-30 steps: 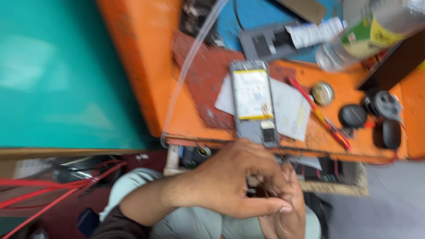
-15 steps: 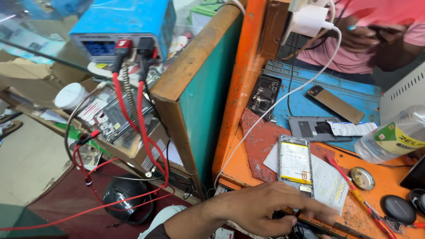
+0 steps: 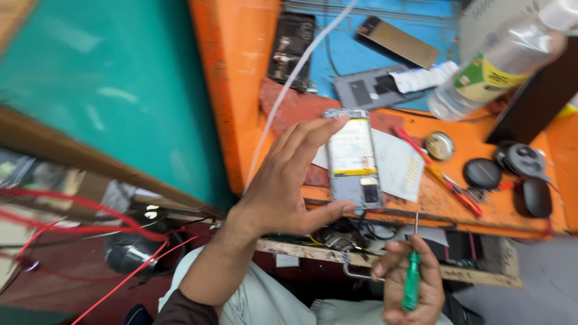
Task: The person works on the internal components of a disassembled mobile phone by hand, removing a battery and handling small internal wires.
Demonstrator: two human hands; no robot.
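My left hand (image 3: 283,180) grips an opened phone (image 3: 354,157) by its long edges, thumb at the bottom and fingers at the top; the phone's back is off and a yellow-white battery shows. The phone is lifted just above the orange bench (image 3: 457,204). My right hand (image 3: 409,283) is lower, in front of the bench edge, closed around a green-handled screwdriver (image 3: 412,277) whose thin shaft points up toward the phone's lower corner.
On the bench lie a white paper sheet (image 3: 397,165), red-handled pliers (image 3: 442,177), a round metal tin (image 3: 439,145), black round parts (image 3: 481,173), a plastic bottle (image 3: 494,66) and phone panels on a blue mat (image 3: 385,54). Red wires (image 3: 90,229) hang at left.
The view swung back down onto the bench. My left hand rose and took hold of the phone, and my right hand now shows the green screwdriver held upright.
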